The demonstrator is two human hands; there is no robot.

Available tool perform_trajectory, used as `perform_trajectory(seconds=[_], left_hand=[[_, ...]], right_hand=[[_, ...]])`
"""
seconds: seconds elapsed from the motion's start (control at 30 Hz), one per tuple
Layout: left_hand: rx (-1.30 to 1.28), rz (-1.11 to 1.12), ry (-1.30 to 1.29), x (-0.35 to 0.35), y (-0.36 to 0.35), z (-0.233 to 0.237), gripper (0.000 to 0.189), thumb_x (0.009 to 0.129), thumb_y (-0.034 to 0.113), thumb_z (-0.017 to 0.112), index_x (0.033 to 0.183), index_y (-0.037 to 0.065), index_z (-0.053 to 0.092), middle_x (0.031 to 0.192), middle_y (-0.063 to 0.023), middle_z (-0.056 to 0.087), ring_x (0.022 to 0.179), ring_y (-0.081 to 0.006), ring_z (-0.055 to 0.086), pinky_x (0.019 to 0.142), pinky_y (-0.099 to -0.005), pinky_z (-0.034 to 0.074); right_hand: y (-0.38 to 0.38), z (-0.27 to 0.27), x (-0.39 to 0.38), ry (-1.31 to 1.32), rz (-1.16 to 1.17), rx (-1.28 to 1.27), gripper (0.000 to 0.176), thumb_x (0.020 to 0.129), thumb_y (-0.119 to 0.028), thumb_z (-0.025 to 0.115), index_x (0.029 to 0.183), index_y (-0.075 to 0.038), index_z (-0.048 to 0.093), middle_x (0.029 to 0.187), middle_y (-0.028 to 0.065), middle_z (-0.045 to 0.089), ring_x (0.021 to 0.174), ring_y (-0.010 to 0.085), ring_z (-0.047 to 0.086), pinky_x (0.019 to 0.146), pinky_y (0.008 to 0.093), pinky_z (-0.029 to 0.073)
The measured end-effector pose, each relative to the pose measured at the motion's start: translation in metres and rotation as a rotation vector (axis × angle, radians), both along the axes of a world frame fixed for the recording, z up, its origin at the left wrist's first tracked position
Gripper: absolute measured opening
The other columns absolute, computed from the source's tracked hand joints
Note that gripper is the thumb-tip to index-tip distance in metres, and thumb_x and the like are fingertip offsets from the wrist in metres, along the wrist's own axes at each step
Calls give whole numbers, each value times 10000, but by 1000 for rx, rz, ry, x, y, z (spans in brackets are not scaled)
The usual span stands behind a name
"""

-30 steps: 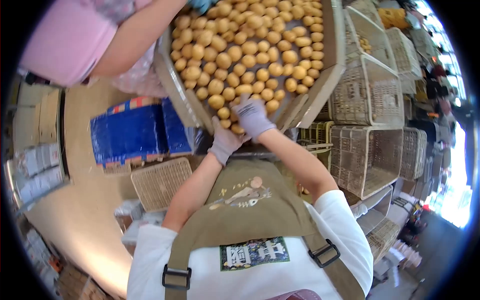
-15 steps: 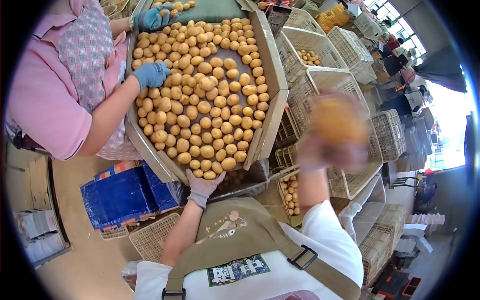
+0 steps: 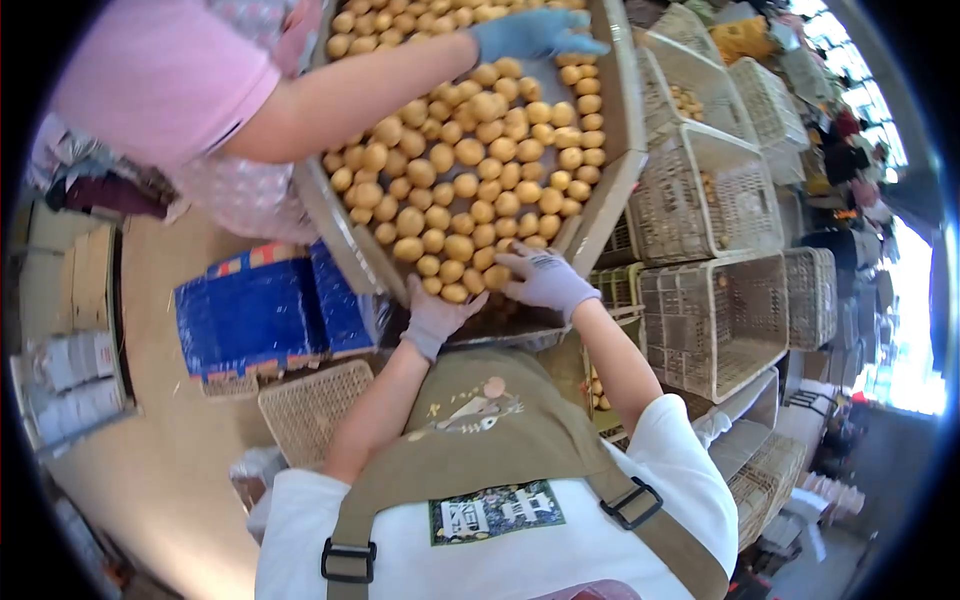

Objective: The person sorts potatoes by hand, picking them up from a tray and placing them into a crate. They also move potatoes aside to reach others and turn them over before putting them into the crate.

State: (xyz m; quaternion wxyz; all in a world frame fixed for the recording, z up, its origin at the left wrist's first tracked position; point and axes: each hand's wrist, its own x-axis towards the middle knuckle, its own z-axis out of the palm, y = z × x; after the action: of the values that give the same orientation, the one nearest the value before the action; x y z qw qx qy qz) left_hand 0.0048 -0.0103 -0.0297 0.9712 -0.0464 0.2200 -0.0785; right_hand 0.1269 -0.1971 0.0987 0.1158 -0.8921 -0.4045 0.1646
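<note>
Many round, yellow-brown, potato-like items (image 3: 460, 247) cover a tray with raised grey sides (image 3: 618, 120). At its narrow near end, my left hand (image 3: 437, 315), in a pale glove, has its fingers apart beside the lowest items. My right hand (image 3: 546, 280), in a similar glove with dark print, lies against items at the near right corner, its fingers spread and partly hidden among them. Neither hand has an item clearly held. Over the far part of the tray reaches a co-worker's blue-gloved hand (image 3: 535, 35), its fingers stretched out.
Pale plastic crates (image 3: 715, 325) stand along the right, some with items inside. A blue-covered box (image 3: 255, 315) and a woven-pattern basket (image 3: 312, 410) are at the left. The co-worker's arm (image 3: 350, 100) crosses the tray from the upper left.
My right hand has come from above the crates, where it was blurred with something yellow-brown, to the tray. The co-worker's arm has moved right across the tray. The view has shifted.
</note>
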Motion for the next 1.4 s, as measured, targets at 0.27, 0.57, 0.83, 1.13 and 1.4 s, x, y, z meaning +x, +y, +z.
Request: perform_trajectory(seconds=[0.27, 0.57, 0.83, 1.13, 1.4], left_hand=[[1068, -322, -137, -16, -2, -32, 567, 868, 34, 667, 1396, 40, 460, 1433, -126, 552, 1294, -247, 561, 1071, -356, 484], [58, 32, 125, -11, 2, -11, 756, 952, 575, 551, 1553, 183, 313, 1602, -60, 373, 1466, -284, 335, 1191, -562, 258], [41, 95, -27, -10, -1, 15, 1005, 879, 664, 631, 1603, 161, 148, 1661, -66, 260, 1500, -309, 256, 1230, -583, 168], [25, 52, 55, -11, 0, 21, 959, 894, 795, 449, 1604, 212, 176, 1661, -45, 265, 1509, -353, 249, 1177, -689, 188], [167, 14, 66, -8, -1, 9, 946, 876, 854, 371, 1590, 244, 266, 1644, -53, 312, 1504, -384, 280, 1145, -740, 166]], right_hand=[[29, -9, -12, -86, -54, -141, 481, 861, -427, 637, 1311, -260, 659, 1571, 179, 411, 1447, 399, 373, 1168, 649, 222], [36, -17, -11, -3, -18, -128, 396, 830, -417, 673, 1201, -287, 716, 1530, 138, 448, 1450, 401, 347, 1136, 674, 245], [25, -17, -10, -153, -112, -193, 672, 859, -460, 658, 1498, -316, 504, 1593, 190, 356, 1418, 427, 362, 1203, 586, 189], [22, -22, -9, -117, -121, -199, 639, 879, -446, 636, 1494, -319, 517, 1600, 197, 349, 1415, 422, 377, 1212, 566, 174], [21, -26, -10, -143, -130, -176, 622, 883, -451, 631, 1484, -324, 532, 1604, 186, 355, 1422, 406, 385, 1215, 556, 171]])
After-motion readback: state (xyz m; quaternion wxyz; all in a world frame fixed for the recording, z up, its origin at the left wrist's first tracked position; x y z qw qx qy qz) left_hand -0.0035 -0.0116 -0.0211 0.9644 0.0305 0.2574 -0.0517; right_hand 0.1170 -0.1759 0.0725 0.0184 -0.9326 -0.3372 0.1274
